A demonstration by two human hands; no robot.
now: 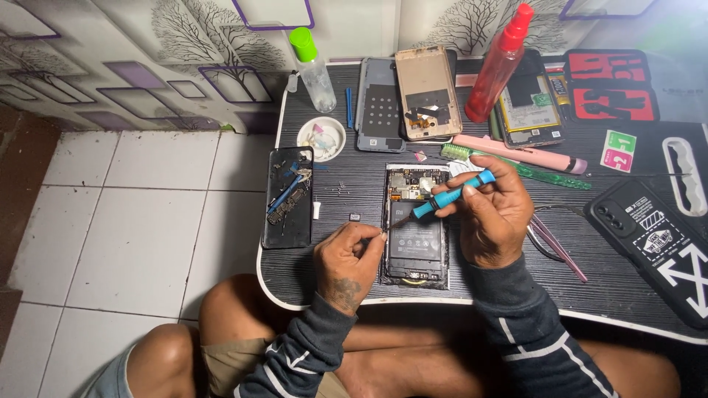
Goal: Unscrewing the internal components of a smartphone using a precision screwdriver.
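The phone [415,225] lay open; right hand [490,214] gripped a blue screwdriver [451,194], left hand [346,259] pinched its edge; inside parts remained

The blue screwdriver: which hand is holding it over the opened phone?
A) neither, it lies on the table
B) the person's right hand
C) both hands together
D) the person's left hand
B: the right hand grips the blue screwdriver above the opened phone, while the left hand rests at the phone's left edge, away from the tool.
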